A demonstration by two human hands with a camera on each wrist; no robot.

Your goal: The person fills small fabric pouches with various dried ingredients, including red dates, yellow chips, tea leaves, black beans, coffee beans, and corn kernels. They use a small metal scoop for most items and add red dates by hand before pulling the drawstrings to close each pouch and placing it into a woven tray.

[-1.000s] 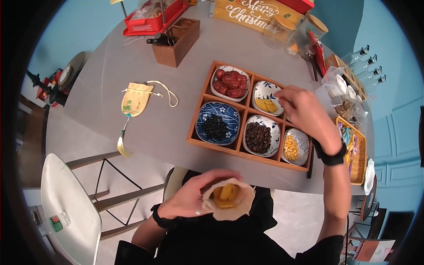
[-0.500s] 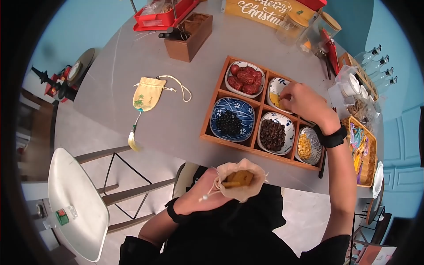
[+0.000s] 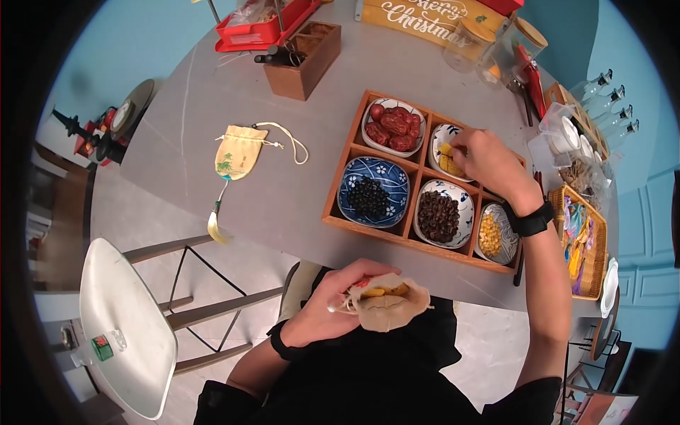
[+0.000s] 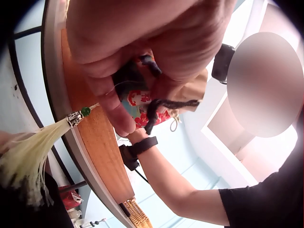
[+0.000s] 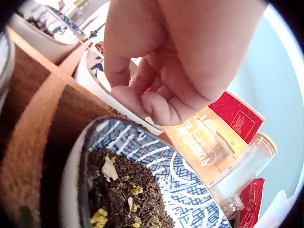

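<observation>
My left hand (image 3: pixel 327 301) grips a small drawstring pouch (image 3: pixel 386 313) in front of my body, its tan lining spread open and yellow-orange dried slices (image 3: pixel 386 291) inside. In the left wrist view the pouch (image 4: pixel 137 99) shows a red floral print and dark cord, and a cream tassel (image 4: pixel 33 154) hangs beside it. My right hand (image 3: pixel 490 163) reaches into the white bowl (image 3: pixel 442 134) at the back of the wooden divided tray (image 3: pixel 333 202); its fingertips pinch a yellow slice (image 3: pixel 445 149). From the right wrist, the curled fingers (image 5: pixel 159 107) hide that slice.
Other tray bowls hold red dates (image 3: pixel 394 127), black beans (image 3: pixel 368 197), dark brown pieces (image 3: pixel 438 216), yellow kernels (image 3: pixel 489 235) and dark loose leaves (image 5: pixel 128 190). A cream pouch (image 3: pixel 239 152) lies left. A wooden caddy (image 3: pixel 303 71) stands behind; a wicker basket (image 3: pixel 586 283) sits right.
My right hand has lowered from above the bowl to the yellow slices in it. The left hand's pouch has tilted, so less of its contents shows. The head view has shifted slightly.
</observation>
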